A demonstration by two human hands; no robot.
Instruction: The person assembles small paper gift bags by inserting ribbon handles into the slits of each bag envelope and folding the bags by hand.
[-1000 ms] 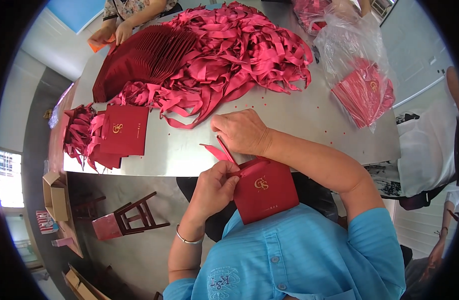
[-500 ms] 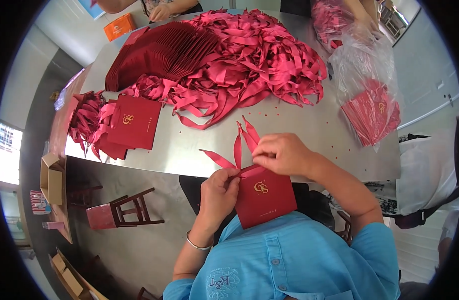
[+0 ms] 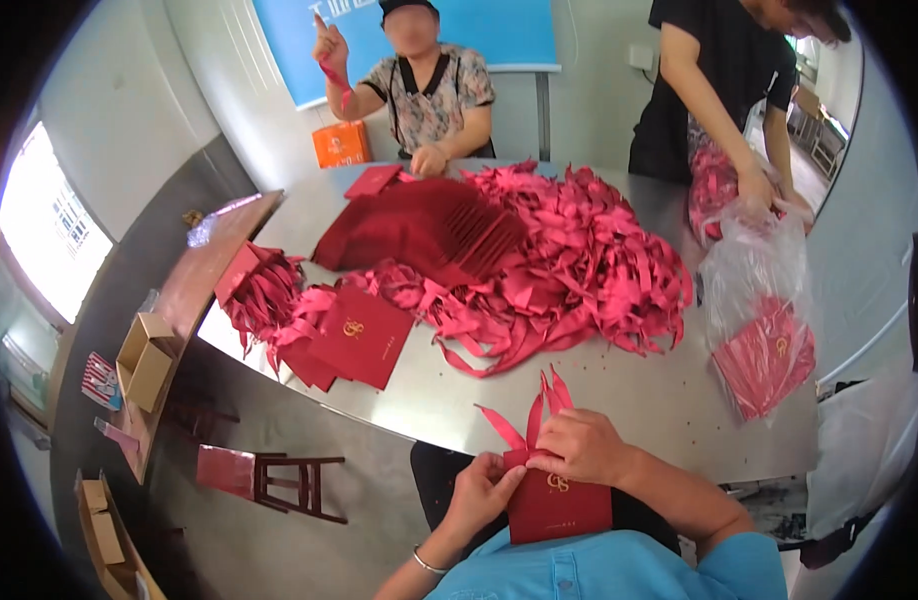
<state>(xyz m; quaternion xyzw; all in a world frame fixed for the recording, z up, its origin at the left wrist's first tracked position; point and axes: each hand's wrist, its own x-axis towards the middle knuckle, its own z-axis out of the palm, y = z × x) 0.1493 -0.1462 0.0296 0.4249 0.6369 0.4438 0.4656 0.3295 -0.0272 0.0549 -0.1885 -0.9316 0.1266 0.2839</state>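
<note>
In front of my body hangs a small dark red paper gift bag point(image 3: 559, 515) with gold print. My left hand point(image 3: 479, 492) is closed on its upper left edge, thumb on the front. My right hand point(image 3: 584, 447) is closed beside it, its fingers pinching at the bag's top edge where the red ribbon point(image 3: 502, 428) comes out. Several pointed ribbon ends stick up between and above my hands. What my right fingertips grip is partly hidden. Left of them on the table lie finished-looking red bags point(image 3: 364, 345) with ribbons.
On the metal table point(image 3: 619, 400) are a big heap of red ribbons point(image 3: 599, 260) and a row of stacked red bags point(image 3: 399, 230). A clear plastic bag point(image 3: 754, 270) holds red bags at the right, handled by a standing person. Another person sits across. A stool point(image 3: 269, 480) stands left.
The view has tilted up, showing more of both people across the table. My right hand has come down from the raised ribbon to the bag's top edge, close to my left hand.
</note>
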